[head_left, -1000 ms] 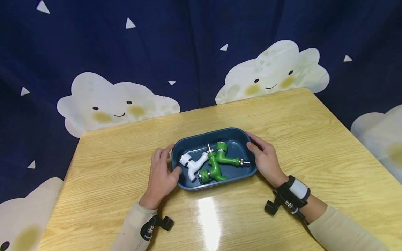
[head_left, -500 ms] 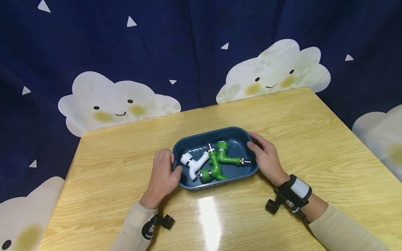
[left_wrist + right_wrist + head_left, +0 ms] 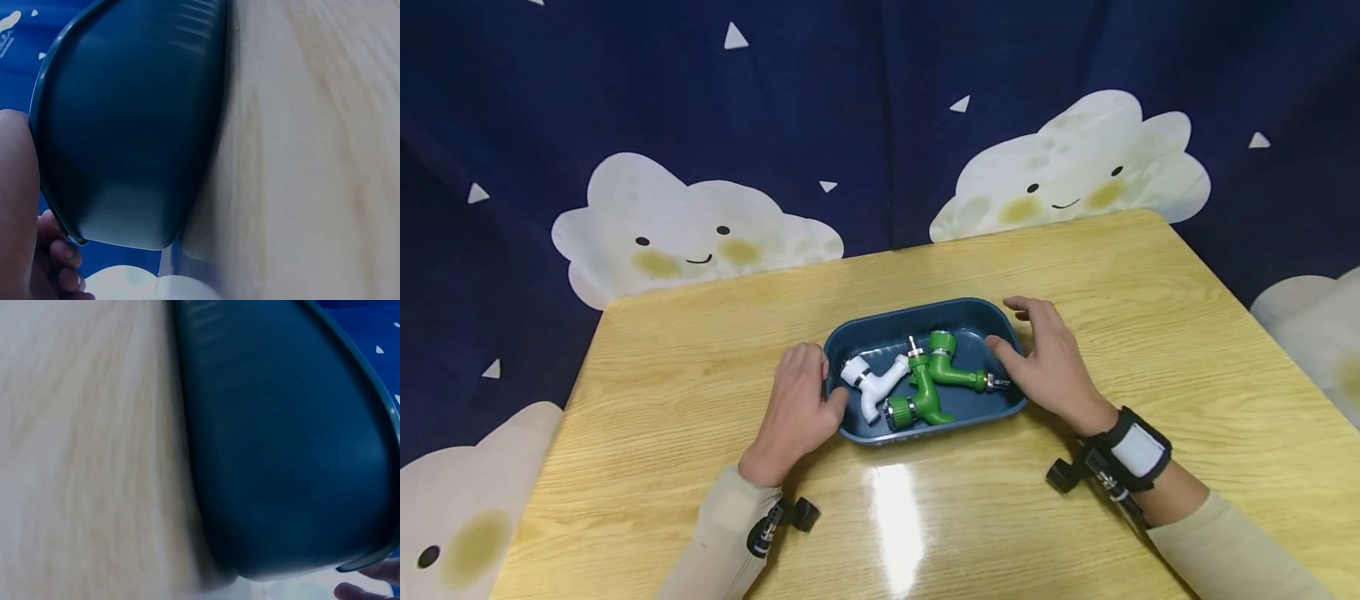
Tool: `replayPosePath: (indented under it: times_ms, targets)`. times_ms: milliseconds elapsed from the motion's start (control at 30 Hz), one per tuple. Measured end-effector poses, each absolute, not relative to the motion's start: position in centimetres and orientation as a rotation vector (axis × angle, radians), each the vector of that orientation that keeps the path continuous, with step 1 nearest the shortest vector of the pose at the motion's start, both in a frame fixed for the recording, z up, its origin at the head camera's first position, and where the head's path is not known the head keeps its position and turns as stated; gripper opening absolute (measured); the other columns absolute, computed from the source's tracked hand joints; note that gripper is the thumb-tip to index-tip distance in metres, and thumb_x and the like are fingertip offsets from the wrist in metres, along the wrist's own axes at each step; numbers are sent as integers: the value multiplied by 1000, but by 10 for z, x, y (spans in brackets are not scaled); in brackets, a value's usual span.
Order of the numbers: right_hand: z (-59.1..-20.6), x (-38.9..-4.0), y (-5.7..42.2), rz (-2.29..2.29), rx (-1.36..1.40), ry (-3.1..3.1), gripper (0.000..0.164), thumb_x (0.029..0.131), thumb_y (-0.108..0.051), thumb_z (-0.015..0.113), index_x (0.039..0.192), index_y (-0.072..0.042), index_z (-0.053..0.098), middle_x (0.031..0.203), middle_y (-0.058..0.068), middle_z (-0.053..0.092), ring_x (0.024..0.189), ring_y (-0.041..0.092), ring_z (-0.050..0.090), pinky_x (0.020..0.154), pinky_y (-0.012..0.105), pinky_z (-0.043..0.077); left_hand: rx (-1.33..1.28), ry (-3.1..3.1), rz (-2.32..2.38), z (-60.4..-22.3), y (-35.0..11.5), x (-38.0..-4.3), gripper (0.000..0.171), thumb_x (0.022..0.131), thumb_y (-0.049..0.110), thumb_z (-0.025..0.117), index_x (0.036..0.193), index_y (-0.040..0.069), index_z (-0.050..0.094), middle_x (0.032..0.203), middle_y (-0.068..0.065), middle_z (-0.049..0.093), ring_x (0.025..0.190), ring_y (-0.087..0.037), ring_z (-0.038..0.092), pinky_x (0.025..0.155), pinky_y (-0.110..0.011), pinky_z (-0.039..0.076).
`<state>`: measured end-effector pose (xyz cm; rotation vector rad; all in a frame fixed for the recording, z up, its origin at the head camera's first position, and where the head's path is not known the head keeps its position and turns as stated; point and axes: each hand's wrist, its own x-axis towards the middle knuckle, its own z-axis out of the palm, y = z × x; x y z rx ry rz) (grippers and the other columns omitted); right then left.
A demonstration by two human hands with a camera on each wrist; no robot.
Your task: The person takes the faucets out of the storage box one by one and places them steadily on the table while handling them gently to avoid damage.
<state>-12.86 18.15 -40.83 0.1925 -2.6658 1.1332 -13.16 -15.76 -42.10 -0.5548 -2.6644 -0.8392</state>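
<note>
A dark blue plastic basin (image 3: 917, 323) stands on the wooden table, holding a white tap (image 3: 874, 387) and two green taps, one nearer (image 3: 927, 398) and one farther right (image 3: 951, 373). All three taps have ribbed knobs. My left hand (image 3: 796, 407) holds the basin's left end, thumb over the rim and fingers curled outside; the left wrist view shows those fingertips (image 3: 65, 253) at the rim. At the right end my right hand (image 3: 1051, 362) has its thumb over the rim, its fingers spread outside and away from the wall. Fingertips (image 3: 353, 591) appear low in the right wrist view.
The wood-grain table (image 3: 700, 358) extends around the basin on all sides. Behind it hangs a dark blue curtain (image 3: 880, 125) printed with white clouds. A bright light reflection lies on the tabletop in front of the basin.
My right hand's fingers have loosened from the basin's right end and spread outward. My left fingers have curled in beside the rim. The head view has shifted slightly; the taps lie as before.
</note>
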Motion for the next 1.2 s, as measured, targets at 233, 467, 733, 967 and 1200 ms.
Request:
replayPosePath:
  times_ms: [233, 467, 733, 967, 1200]
  targets:
    - [-401, -127, 173, 877, 330, -2532, 49, 88, -20, 75, 131, -2, 60, 125, 22, 57, 116, 41, 51, 97, 56, 35, -525, -2668, -911, -423, -158, -132, 21, 71, 11, 59, 82, 10, 41, 80, -4, 37, 77, -21, 32, 76, -30, 27]
    - [-389, -123, 157, 785, 416, -2485, 37, 86, -22, 74, 117, -3, 67, 108, 15, 64, 103, 34, 52, 89, 47, 34, -544, -2648, -876, -421, -159, -132, 21, 71, 10, 60, 81, 10, 41, 77, -3, 36, 75, -20, 31, 75, -29, 26]
    - [-380, -119, 136, 761, 548, -2581, 22, 89, -27, 73, 101, -9, 74, 100, 6, 73, 95, 26, 61, 88, 46, 39, -526, -2669, -879, -422, -158, -132, 22, 72, 12, 61, 82, 10, 42, 78, -3, 38, 75, -21, 33, 74, -30, 27]
    - [-378, -119, 130, 792, 534, -2618, 23, 89, -27, 74, 102, -8, 75, 101, 7, 73, 97, 26, 62, 88, 45, 40, -520, -2664, -874, -423, -157, -133, 22, 72, 13, 61, 83, 10, 42, 78, -3, 39, 76, -22, 34, 74, -30, 28]
    - [-378, -118, 127, 797, 550, -2667, 26, 91, -31, 72, 104, -9, 75, 103, 6, 74, 97, 24, 63, 85, 42, 43, -517, -2679, -885, -422, -157, -132, 22, 73, 14, 62, 83, 10, 42, 79, -3, 39, 76, -21, 34, 75, -29, 27]
